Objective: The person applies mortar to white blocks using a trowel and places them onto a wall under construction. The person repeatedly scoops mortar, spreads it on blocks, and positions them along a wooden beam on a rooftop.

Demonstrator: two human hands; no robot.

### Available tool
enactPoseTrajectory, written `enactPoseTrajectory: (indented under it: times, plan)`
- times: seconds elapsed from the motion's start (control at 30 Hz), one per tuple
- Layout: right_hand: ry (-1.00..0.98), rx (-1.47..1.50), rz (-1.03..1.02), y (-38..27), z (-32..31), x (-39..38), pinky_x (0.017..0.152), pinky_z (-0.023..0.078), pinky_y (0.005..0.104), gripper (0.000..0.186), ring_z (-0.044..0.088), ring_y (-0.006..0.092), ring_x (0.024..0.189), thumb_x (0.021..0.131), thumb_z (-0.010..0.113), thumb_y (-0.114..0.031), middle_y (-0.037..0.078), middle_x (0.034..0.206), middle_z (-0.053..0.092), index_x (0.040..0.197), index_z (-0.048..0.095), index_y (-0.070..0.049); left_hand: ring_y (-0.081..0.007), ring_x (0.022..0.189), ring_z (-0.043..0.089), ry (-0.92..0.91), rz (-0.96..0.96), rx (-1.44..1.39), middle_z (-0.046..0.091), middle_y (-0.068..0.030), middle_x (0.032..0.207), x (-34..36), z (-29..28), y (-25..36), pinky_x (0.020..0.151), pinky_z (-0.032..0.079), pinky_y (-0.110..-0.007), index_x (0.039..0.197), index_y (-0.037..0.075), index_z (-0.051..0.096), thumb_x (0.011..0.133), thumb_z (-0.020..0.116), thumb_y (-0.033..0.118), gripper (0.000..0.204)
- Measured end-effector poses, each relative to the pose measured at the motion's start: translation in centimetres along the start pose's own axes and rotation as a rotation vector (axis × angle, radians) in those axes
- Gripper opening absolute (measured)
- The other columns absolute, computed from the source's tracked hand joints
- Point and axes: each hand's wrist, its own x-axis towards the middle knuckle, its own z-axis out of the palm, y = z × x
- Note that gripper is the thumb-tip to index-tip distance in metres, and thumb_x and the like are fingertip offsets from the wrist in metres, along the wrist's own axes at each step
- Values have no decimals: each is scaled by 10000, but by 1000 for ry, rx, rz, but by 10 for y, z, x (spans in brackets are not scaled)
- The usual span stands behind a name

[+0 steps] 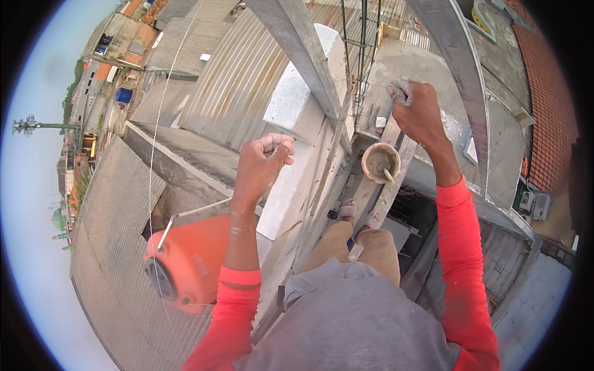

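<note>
My left hand [265, 166] is raised beside the white-coated wall top [288, 93], its fingers curled in and the thumb against them. What it pinches, if anything, does not show. Farther out on the right, my right hand [418, 112] is closed with grey dust on its fingers; its grip is hidden too. Below that hand, a round bucket [369, 172] with grey mix inside sits on the wooden planks [391, 185]. A pale handle [388, 176] sticks out over its near rim.
I stand high on narrow planks, with a dark opening [411, 207] to their right. Grey beams [303, 52] slant overhead, and thin steel bars [362, 55] rise ahead. An orange water tank [192, 263] lies left by corrugated roofing [117, 247].
</note>
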Motion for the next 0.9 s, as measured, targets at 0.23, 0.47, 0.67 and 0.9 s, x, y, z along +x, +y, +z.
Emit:
enactPoseTrajectory:
  times: [0.23,0.47,0.67,0.9]
  plan:
    - [34,178,209,-27,18,-31,646,435,470,177,387,361,643,950,671,-99,258,693,495,871,649,58,-119,806,716,-19,-19,-12,760,-74,914,-8,-9,-11,721,555,-274,1092,-47,772,1033,676,129,209]
    - [43,102,167,-35,8,-26,621,397,473,271,339,344,639,973,687,-127,238,660,472,806,608,71,-109,782,694,41,67,-71,746,-68,857,-4,4,-29,727,556,-281,1030,-45,765,1018,683,115,180]
    - [-24,538,466,-49,33,-58,580,401,338,260,435,106,603,1055,688,-166,-9,682,636,918,740,49,-107,755,667,187,173,144,744,-53,862,-17,5,-13,725,541,-286,1083,-37,785,1021,712,136,198]
    - [-85,1246,612,-92,97,-84,869,569,322,242,695,155,826,1068,633,-145,70,926,756,1200,745,24,-122,744,650,39,208,47,744,-120,788,-14,26,26,745,558,-330,1152,-15,826,1038,732,262,314]
